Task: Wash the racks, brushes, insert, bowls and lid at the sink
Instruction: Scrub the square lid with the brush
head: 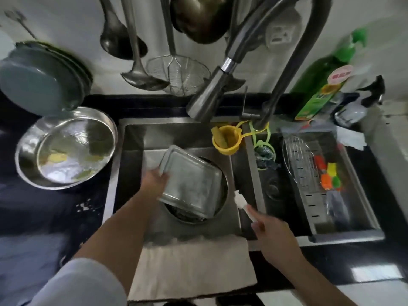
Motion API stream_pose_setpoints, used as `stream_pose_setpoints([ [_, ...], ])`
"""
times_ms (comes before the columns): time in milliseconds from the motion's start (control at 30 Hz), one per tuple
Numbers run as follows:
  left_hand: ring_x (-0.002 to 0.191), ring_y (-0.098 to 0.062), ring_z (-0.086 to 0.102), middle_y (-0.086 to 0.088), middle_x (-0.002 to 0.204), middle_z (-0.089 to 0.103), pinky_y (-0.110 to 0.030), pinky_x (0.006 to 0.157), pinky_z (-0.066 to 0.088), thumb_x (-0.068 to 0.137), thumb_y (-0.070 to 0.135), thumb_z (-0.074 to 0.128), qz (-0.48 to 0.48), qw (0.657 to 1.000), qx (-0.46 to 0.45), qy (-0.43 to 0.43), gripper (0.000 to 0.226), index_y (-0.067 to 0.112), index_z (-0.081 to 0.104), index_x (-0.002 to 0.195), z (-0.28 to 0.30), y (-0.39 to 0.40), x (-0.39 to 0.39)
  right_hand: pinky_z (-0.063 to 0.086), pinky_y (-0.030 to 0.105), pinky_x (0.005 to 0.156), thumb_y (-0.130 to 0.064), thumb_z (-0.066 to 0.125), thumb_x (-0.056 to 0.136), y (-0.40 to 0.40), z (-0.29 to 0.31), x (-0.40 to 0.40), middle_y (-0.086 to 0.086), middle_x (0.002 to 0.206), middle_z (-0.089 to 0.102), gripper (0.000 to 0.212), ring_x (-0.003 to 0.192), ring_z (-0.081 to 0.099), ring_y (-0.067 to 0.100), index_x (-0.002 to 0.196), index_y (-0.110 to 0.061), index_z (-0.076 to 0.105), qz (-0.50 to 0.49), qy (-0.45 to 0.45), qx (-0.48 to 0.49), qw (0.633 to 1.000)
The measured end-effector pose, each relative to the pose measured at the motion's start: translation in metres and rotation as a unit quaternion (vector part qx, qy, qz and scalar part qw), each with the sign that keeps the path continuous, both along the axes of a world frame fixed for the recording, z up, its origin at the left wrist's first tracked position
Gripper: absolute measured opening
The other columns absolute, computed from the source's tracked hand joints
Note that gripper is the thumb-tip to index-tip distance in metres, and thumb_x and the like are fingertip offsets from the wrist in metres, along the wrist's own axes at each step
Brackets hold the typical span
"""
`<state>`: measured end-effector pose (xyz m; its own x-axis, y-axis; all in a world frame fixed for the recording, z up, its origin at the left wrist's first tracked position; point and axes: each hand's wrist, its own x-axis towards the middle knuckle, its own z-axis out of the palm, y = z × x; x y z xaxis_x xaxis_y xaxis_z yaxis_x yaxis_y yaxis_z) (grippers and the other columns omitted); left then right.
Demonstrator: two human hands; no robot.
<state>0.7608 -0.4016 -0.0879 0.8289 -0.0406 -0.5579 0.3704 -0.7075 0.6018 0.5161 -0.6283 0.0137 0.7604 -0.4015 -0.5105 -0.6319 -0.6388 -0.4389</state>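
Over at the sink [132,138], washing looks maybe midway. Big steel bowl [66,146] sits wet on the bench to the left, so probably done, and a wire rack [300,160] plus coloured brushes [329,173] drain in the right basin. Left hand [154,180] grips the square lid [192,180], tilted over a round pan. Right hand [271,230] pinches a small white brush [242,203] beside it, so scrubbing looks next.

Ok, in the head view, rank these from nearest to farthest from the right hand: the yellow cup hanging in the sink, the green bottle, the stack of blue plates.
From the right hand, which holds a white brush:
1. Yellow cup, hanging at the back of the sink, up and slightly left of the hand.
2. Green bottle, on the counter behind the sink, to the right.
3. Blue plates, far left, by the wall.
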Motion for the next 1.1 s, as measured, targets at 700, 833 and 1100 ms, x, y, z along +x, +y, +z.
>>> stream_pose_setpoints([
  [700,0.092,-0.035,0.068,-0.019,0.108,0.067,-0.043,0.080,0.055,0.109,0.026,0.049,0.498,0.807,-0.294,0.119,0.029,0.000,0.057,0.117,0.101,0.157,-0.115,0.040,0.026,0.079,-0.023,0.052,0.104,0.067,-0.002,0.079,-0.001,0.113,0.068,0.034,0.099,0.060,0.016,0.136,-0.022,0.064,0.020,-0.031,0.153,0.988],
  [833,0.096,-0.036,0.069,-0.020,0.108,0.065,-0.043,0.073,0.057,0.108,0.041,0.049,0.462,0.837,-0.268,0.122,0.043,0.004,0.045,0.129,0.086,0.205,-0.011,0.039,0.025,0.084,-0.021,0.053,0.104,0.100,0.008,0.082,-0.005,0.116,0.066,0.034,0.107,0.059,0.014,0.137,-0.019,0.062,-0.003,-0.056,0.138,0.989],
  [1100,0.074,-0.025,0.067,-0.016,0.108,0.069,-0.028,0.039,0.054,0.101,-0.007,0.043,0.486,0.833,-0.249,0.081,0.033,0.007,0.056,0.128,0.065,0.223,0.061,0.042,0.014,0.067,-0.014,0.061,0.100,0.143,0.016,0.056,-0.011,0.088,0.071,0.023,0.081,0.060,0.005,0.118,-0.019,0.073,-0.066,-0.096,0.103,0.988],
])
